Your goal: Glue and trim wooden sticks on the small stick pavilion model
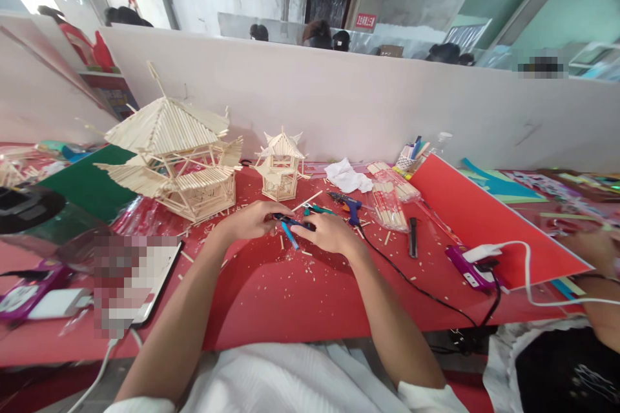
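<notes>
Over the red table, my left hand point(252, 221) and my right hand point(332, 233) are close together. Both are closed on a slim dark-blue tool point(293, 220) that spans the gap between them; its kind is unclear, as fingers cover both ends. A bright blue strip-like piece point(290, 236) lies just below it. Beyond the hands are a thin wooden stick point(308, 200) and a tool with teal handles point(318, 209). A blue glue gun point(349, 204) lies beyond my right hand. A small stick-built pavilion point(281, 174) and a larger one point(194, 184) stand behind.
Packs of wooden sticks point(389, 206), a white tissue point(347, 175) and a black utility knife point(413, 237) lie at right. A red board point(477, 219) and purple power strip point(469, 269) stand further right. A tablet point(157, 277) lies left. Another person's arm point(598, 258) reaches in at right.
</notes>
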Tool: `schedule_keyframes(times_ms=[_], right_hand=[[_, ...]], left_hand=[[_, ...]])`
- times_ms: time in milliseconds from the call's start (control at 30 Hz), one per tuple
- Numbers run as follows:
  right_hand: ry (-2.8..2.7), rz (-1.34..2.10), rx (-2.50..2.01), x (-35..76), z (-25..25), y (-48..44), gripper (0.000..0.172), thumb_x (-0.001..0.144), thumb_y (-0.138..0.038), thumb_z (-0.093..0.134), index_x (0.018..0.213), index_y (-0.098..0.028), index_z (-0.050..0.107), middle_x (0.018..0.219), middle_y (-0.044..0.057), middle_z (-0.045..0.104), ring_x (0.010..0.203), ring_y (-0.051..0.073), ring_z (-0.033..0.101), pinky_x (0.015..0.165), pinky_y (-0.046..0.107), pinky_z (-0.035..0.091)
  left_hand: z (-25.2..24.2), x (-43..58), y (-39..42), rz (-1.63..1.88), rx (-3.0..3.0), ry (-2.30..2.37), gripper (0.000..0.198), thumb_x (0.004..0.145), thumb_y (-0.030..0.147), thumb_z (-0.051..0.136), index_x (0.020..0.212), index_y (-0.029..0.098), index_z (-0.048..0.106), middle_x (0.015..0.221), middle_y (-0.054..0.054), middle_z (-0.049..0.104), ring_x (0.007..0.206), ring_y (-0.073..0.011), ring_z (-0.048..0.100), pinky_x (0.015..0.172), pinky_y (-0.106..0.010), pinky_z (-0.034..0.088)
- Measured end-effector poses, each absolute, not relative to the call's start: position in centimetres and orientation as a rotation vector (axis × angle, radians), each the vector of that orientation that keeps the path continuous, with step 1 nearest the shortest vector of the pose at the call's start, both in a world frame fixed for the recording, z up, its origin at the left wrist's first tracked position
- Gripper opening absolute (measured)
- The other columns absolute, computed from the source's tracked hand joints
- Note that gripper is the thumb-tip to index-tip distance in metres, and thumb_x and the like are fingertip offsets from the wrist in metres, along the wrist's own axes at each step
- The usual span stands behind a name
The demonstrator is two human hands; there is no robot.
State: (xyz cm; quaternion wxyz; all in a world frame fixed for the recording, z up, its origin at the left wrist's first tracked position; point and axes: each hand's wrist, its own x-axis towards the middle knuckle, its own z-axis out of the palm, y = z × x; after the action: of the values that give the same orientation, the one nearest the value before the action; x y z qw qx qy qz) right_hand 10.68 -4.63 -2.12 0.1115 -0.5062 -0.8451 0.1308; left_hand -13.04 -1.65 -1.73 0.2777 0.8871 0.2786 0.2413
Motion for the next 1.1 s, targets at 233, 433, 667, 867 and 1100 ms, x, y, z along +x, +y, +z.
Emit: schedule_keyframes(times_ms=[233,433,667,867,1100], right_hand=[[-2.488,0.397,-1.478,10.6,-2.1,-4.7,0.056,0.096,-0.068,0.042,0.074,-0.024,0.068,0.073,0.005,0.072,0.071,0.022,0.066,0.058,0.029,0.030],[-2.462,0.249,-1.470,10.1,-2.2,-5.0,0.058,0.096,-0.069,0.040,0.078,-0.023,0.070,0.075,0.006,0.074,0.073,0.023,0.067,0.060,0.029,0.032],[-2.458,0.132,-1.514,8.9,-2.4,-5.1,0.050,0.099,-0.065,0.041,0.106,-0.023,0.068,0.094,0.009,0.077,0.086,0.027,0.071,0.067,0.031,0.040],[-2.432,0.170,-1.490,8.3,-2.6,-5.4,0.046,0.103,-0.058,0.037,0.108,-0.022,0.064,0.101,0.009,0.076,0.094,0.026,0.070,0.072,0.030,0.040],[-2.423,0.062,-1.509,8.0,-3.2,-4.9,0.048,0.102,-0.060,0.035,0.109,-0.023,0.065,0.099,0.008,0.077,0.090,0.026,0.071,0.070,0.031,0.040]], left_hand=[[-1.6,-13.3,-1.8,0.608,2.342,0.737,0.050,0.083,0.001,0.051,0.123,0.024,0.069,0.111,-0.006,0.076,0.072,-0.0140,0.072,0.069,-0.025,0.056],[-1.3,-13.7,-1.8,0.669,2.444,0.686,0.047,0.087,0.004,0.049,0.126,0.024,0.067,0.117,-0.008,0.074,0.100,-0.0189,0.071,0.087,-0.032,0.055],[-1.7,-14.3,-1.6,0.638,2.570,0.782,0.074,0.071,-0.007,0.045,0.133,0.029,0.063,0.127,-0.004,0.071,0.106,-0.0195,0.070,0.087,-0.029,0.054],[-1.1,-14.7,-2.0,0.664,2.626,0.816,0.075,0.070,-0.006,0.045,0.132,0.032,0.065,0.127,-0.002,0.071,0.101,-0.0180,0.071,0.086,-0.026,0.054],[-1.0,-14.8,-2.1,0.628,2.624,0.874,0.076,0.070,-0.005,0.047,0.136,0.030,0.061,0.126,-0.002,0.072,0.100,-0.0191,0.072,0.086,-0.026,0.053]])
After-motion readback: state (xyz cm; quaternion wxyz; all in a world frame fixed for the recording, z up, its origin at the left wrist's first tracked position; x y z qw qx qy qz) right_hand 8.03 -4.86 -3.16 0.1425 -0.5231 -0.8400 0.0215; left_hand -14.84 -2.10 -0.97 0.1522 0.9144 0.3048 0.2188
